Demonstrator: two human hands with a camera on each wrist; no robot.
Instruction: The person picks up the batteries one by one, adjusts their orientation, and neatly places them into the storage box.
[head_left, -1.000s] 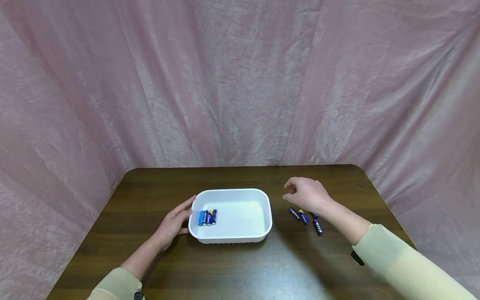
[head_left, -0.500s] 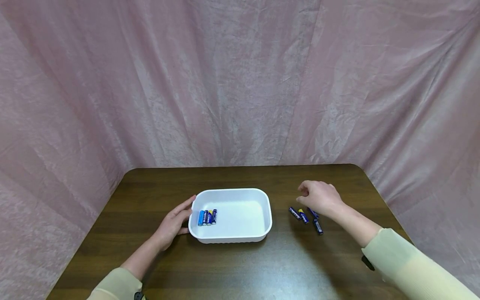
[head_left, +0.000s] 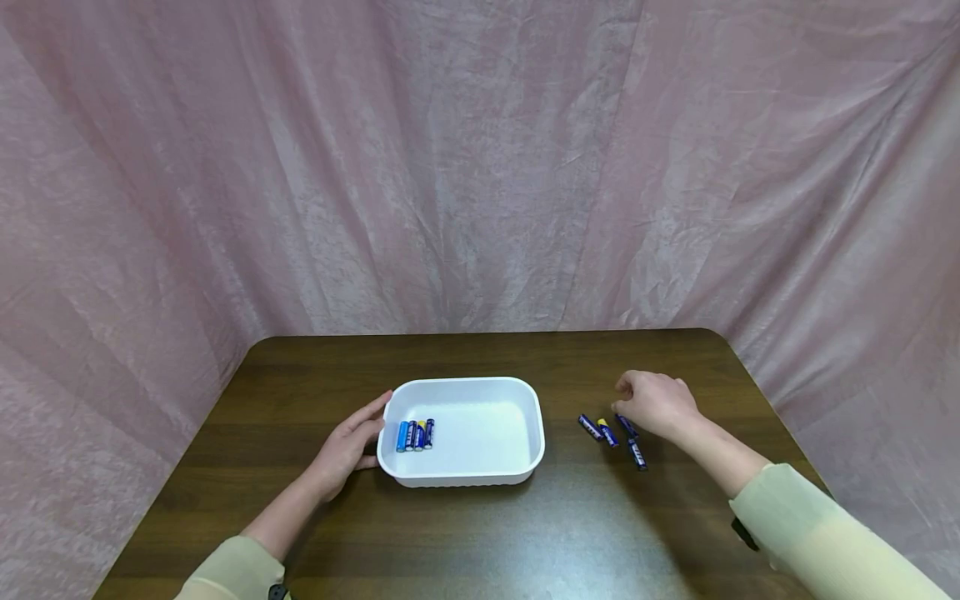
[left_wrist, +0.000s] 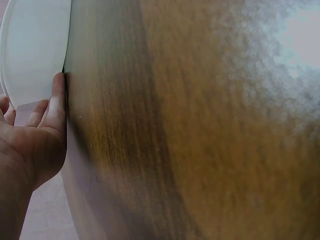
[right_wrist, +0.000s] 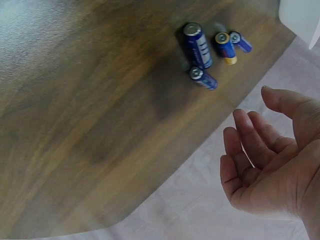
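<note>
Backdrop: pink curtain [head_left: 450, 167] behind far edge of desk [head_left: 480, 533].
Desk: brown wood, rounded far corners.
Tray [head_left: 480, 433]: white, between desk's left and right edges; row of four batteries [head_left: 410, 436] at its left end, one light blue.
Loose batteries [head_left: 607, 433]: four, lying between tray and desk's right edge.
Left grip [head_left: 347, 450]: fingers mostly straight, touching tray's left end.
Right grip [head_left: 656, 402]: loosely curved, thumb apart from fingertips, nothing held; near loose batteries.
</note>
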